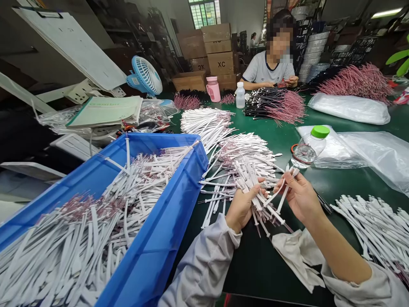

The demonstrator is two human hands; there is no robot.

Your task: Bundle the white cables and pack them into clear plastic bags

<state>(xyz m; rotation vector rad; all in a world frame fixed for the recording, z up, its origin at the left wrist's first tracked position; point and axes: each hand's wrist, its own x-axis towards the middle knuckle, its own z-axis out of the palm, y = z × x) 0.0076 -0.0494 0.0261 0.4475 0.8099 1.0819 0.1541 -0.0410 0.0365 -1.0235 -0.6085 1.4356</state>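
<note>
My left hand (243,206) is closed round a bundle of white cables (250,177) with small connectors and thin pinkish wire ends. To its right, my right hand (300,197) pinches one or more white cables (282,200) near their connector ends; the exact number is hard to make out. Just beyond both hands lies a loose pile of white cables (252,147) on the green table. A crumpled pale cloth (298,256) rests beneath my right forearm. Another heap of white cables (377,228) spreads at the right.
On the left stands a blue bin (153,251) full of similar cables. A green-lidded bottle (308,147) and plastic bags (377,149) lie beyond my right hand. Across the table (345,181) sits a co-worker (270,70) behind black and pink wires (281,104). A blue fan (145,76) stands back left.
</note>
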